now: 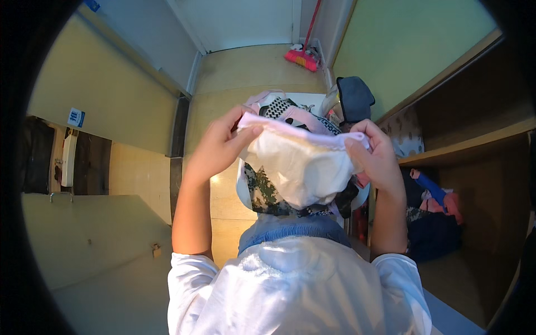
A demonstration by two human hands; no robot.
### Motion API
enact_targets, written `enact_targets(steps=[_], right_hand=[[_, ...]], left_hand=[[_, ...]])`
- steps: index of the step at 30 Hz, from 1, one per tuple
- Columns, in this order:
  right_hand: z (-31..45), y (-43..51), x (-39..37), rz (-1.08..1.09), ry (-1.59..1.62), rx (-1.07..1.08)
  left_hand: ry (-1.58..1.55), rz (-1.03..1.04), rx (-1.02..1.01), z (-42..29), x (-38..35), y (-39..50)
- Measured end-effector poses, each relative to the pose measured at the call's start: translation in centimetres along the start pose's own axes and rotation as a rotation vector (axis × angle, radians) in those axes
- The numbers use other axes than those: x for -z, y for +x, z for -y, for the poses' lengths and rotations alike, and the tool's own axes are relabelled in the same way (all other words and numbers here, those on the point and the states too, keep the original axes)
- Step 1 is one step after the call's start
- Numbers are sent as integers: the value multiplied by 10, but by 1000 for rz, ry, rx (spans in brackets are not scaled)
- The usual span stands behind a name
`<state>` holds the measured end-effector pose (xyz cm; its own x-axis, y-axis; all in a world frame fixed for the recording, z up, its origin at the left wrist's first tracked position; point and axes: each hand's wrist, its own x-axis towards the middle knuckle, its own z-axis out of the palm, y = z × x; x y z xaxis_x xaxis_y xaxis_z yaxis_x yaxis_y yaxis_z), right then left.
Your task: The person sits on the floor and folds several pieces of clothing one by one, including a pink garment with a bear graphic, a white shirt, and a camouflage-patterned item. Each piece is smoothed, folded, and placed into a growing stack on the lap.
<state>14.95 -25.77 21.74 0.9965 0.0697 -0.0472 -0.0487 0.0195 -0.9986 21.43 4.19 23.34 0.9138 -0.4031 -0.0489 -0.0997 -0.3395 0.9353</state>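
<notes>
A white cloth garment with a pale pink edge (299, 167) is stretched between my two hands at the centre of the view. My left hand (226, 144) pinches the pink edge at its left end, thumb on the near side. At the right end, my right hand (370, 153) grips the same edge between thumb and fingers. Below and behind the garment lies a pile of clothes, with a camouflage-print cloth (264, 192) at the left and a black-and-white patterned cloth (277, 108) at the far side. The pile rests on a white surface (312, 99), mostly hidden.
Beyond the pile at the right stands a grey-topped item (356, 98). An open wooden cabinet (469, 134) on the right holds dark, blue and pink clothes (439, 222). A pink broom (302, 58) leans near the white door (247, 25). Greenish panels (104, 88) line the left side.
</notes>
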Motion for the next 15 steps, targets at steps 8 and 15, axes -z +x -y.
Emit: enact_targets(steps=[8, 15], right_hand=[[-31, 18, -31, -275, -35, 7], [-35, 20, -54, -150, 122, 15]], left_hand=[[84, -406, -44, 14, -73, 13], [-21, -404, -290, 21, -120, 5]])
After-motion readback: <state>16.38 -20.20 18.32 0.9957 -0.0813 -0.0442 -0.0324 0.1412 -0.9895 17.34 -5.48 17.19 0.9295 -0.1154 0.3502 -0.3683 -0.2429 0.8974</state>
